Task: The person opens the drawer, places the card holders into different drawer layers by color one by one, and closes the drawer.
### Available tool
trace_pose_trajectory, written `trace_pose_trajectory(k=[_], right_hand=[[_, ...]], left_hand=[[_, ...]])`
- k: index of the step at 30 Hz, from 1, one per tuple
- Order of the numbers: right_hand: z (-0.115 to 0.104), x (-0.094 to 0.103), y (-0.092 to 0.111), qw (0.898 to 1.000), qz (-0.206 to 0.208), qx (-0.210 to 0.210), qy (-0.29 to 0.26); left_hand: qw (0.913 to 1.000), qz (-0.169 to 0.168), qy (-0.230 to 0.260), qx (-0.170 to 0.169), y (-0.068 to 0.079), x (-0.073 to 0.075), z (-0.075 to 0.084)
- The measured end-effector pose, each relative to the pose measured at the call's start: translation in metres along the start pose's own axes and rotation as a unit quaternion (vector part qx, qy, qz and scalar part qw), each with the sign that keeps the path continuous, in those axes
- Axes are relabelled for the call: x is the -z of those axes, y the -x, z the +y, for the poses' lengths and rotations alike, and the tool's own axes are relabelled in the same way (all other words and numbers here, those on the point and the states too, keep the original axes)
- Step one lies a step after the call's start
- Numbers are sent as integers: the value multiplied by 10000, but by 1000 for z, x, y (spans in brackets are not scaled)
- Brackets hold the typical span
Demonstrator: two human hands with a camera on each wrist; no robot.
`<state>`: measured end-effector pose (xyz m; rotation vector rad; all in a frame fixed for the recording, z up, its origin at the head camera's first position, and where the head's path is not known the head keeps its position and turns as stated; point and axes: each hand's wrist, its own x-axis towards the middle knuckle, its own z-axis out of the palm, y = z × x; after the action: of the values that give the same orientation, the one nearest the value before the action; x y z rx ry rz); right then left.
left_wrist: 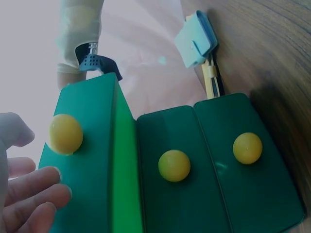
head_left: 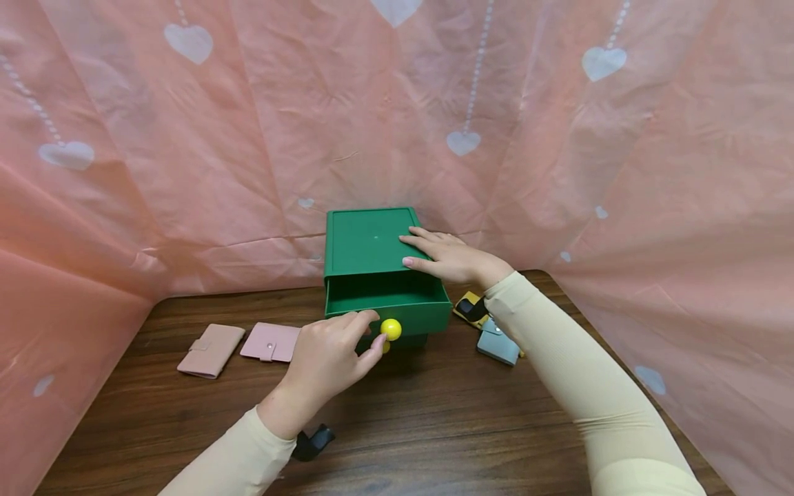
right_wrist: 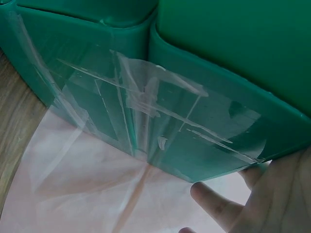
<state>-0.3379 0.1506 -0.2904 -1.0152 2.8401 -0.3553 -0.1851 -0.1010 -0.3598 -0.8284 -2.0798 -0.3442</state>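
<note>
A green drawer cabinet (head_left: 366, 241) stands at the back of the table, its top drawer (head_left: 428, 318) pulled partly out. The drawer front bears a round yellow knob (head_left: 391, 329). My left hand (head_left: 322, 351) is beside this knob, thumb and fingers loosely spread on either side of it; the left wrist view shows a gap between the fingertips (left_wrist: 60, 194) and the knob. My right hand (head_left: 453, 258) rests on the cabinet's top at its right edge, fingers extended. Below the pulled-out drawer, two closed drawers show yellow knobs in the left wrist view. The drawer's visible inside holds nothing.
Left of the cabinet lie a beige-pink card wallet (head_left: 211, 351) and a pink one (head_left: 270, 342). On the right, a light blue wallet (head_left: 498, 342) lies by a yellow item (head_left: 469, 308), partly behind the right forearm. A pink curtain (head_left: 273, 138) hangs close behind the cabinet.
</note>
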Motion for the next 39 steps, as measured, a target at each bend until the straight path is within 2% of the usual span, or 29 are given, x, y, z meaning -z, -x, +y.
trace_pose_trajectory(k=[17,23,30,39], right_hand=[[0,0,1,10000,-28,-1,-23],[-1,-2,2,10000,-18,2,-10],[1,-2,1,10000,-16,26,-5],[2,-3,2,10000,-12,29,-42]], left_hand=[[9994,284,-10,199,13,20,-19],[9986,450,157,233,20,25,-27],[9959,843,188,281,27,29,-38],[9935,1054,176,385,33,34,-50]])
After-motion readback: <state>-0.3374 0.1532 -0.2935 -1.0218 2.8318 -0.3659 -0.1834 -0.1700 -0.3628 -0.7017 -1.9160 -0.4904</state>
